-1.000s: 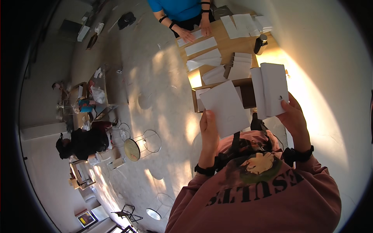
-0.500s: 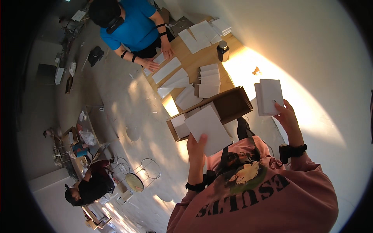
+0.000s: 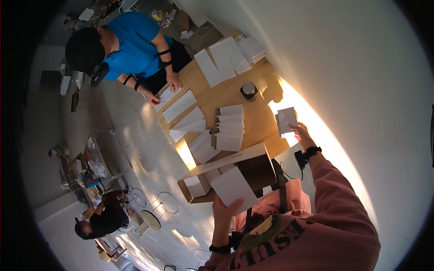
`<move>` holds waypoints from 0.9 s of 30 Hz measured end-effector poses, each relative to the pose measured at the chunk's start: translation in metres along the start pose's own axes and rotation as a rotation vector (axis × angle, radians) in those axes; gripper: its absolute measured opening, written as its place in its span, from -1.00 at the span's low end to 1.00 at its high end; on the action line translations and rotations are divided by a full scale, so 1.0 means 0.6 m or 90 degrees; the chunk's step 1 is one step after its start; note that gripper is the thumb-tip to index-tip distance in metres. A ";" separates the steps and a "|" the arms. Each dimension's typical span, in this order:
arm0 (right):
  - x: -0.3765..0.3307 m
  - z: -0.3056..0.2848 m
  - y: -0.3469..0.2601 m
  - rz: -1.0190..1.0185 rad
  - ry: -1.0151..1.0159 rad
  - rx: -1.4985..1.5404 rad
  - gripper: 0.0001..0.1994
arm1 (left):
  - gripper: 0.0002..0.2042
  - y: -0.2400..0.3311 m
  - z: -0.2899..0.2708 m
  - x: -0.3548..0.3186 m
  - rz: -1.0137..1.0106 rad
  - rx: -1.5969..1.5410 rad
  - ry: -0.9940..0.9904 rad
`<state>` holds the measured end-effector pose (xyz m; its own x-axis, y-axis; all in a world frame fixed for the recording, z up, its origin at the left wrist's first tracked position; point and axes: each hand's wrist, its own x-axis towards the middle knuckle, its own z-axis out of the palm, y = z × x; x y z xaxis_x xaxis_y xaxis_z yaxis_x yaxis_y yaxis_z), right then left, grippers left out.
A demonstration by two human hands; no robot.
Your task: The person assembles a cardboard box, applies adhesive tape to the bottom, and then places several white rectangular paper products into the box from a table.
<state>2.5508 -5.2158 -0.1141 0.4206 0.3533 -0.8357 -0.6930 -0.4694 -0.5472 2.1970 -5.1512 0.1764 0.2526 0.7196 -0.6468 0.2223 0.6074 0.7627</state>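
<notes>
My left hand (image 3: 226,210) grips a flat white rectangular card piece (image 3: 234,189) by its lower edge, thumb on top. The piece covers part of an open brown cardboard box (image 3: 266,163), whose left end holds white pieces (image 3: 197,186). Out to the right, my right hand (image 3: 302,134) is closed on a small stack of white card pieces (image 3: 286,118), held near the table's right edge. Whether the stack touches the table, I cannot tell. A row of overlapping white folded pieces (image 3: 229,128) lies just beyond the box.
More white sheets (image 3: 221,63) are spread over the wooden table (image 3: 205,95), with a dark bottle with a silver lid (image 3: 249,91). Across it, a person in a blue shirt (image 3: 138,45) handles white paper. A round stool (image 3: 151,220) and another seated person (image 3: 106,217) are at the left.
My right hand has reached forward, away from my body, with its stack. My left hand still grips its white piece over the box. The person opposite has lifted their hands slightly off the paper.
</notes>
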 end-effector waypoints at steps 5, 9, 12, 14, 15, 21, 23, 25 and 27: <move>0.085 0.067 -0.045 -0.031 -0.030 -0.027 -0.43 | -0.53 0.006 0.024 0.015 -0.061 0.001 0.105; 0.110 0.088 -0.051 -0.021 -0.036 0.000 -0.45 | -0.51 0.002 0.032 0.023 -0.101 -0.054 0.150; 0.136 0.078 -0.039 0.030 0.012 -0.092 -0.48 | -0.50 -0.002 0.037 0.035 -0.107 -0.067 0.161; 0.188 0.041 -0.010 -0.039 -0.002 -0.138 -0.46 | -0.50 0.006 0.043 0.045 -0.112 -0.066 0.153; 0.204 0.033 0.002 -0.102 -0.022 -0.184 -0.45 | -0.50 0.010 0.045 0.048 -0.099 -0.071 0.148; 0.161 0.105 -0.068 -0.368 0.281 -0.572 -0.48 | -0.51 0.018 0.038 0.054 -0.104 -0.077 0.187; 0.191 0.115 -0.117 -0.475 0.265 -0.505 -0.53 | -0.52 0.019 0.038 0.062 -0.105 -0.063 0.190; 0.247 0.139 -0.166 -0.490 0.199 -0.353 -0.55 | -0.52 0.010 0.035 0.067 -0.112 -0.068 0.199; 0.250 0.214 -0.236 -0.270 0.076 -0.133 -0.40 | -0.51 -0.001 0.028 0.065 -0.131 -0.075 0.221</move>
<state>2.6368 -4.9925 -0.1561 0.7130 0.4599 -0.5292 -0.3180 -0.4606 -0.8287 2.2223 -5.1289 0.1504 -0.1225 0.6381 -0.7601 0.1204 0.7698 0.6268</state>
